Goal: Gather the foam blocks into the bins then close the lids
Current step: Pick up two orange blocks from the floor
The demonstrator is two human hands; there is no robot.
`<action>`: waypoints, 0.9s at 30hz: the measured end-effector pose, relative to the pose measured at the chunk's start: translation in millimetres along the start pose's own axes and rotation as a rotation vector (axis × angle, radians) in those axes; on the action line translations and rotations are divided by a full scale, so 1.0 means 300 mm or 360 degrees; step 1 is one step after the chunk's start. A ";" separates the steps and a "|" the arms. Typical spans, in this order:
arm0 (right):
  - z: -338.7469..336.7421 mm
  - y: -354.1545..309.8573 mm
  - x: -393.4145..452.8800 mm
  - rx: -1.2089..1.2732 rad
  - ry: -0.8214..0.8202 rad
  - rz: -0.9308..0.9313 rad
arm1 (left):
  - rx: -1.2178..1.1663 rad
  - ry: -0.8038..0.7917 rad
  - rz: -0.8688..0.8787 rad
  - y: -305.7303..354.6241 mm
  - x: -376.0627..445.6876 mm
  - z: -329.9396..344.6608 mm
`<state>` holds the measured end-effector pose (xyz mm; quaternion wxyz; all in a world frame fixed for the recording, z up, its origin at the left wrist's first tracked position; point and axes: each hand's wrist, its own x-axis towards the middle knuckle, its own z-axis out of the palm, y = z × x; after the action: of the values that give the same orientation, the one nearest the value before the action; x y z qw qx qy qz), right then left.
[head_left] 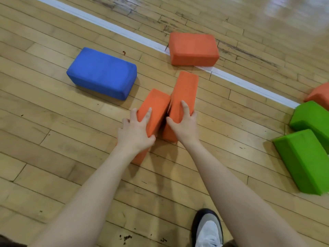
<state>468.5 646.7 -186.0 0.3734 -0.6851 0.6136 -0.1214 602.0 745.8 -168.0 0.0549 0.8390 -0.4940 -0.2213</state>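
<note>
Two orange foam blocks [154, 107], rectangular, matte, touching.

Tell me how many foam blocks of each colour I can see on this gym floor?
Orange: 4, two gripped on edge, one in the left hand and one in the right hand, one flat, one cut off at the right edge
Blue: 1
Green: 2
Total: 7

I'm in a gym, on a sports court: pale wooden floorboards [71, 157], glossy and scuffed, with a white painted line [124, 33] running straight across them. Big foam blocks, blue [101, 73], orange [193, 49] and green [302, 161], lie scattered about, and my sneaker [208, 229] stands on the boards.
</note>
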 end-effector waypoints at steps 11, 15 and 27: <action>0.015 0.043 -0.157 -0.0252 0.0105 -0.0057 | -0.0321 0.0275 -0.0131 -0.061 -0.111 0.046; 0.014 -0.011 -0.190 -0.0228 0.0094 -0.0112 | -0.0439 0.0367 -0.0258 -0.057 -0.147 -0.016; -0.432 -0.567 -0.614 -0.0400 -0.0408 -0.0393 | -0.0714 0.0431 -0.0800 -0.043 -0.726 -0.691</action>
<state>475.1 765.9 70.0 0.3422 -0.8061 0.4829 -0.0006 610.6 912.0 82.8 0.2464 0.9231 -0.1997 -0.2175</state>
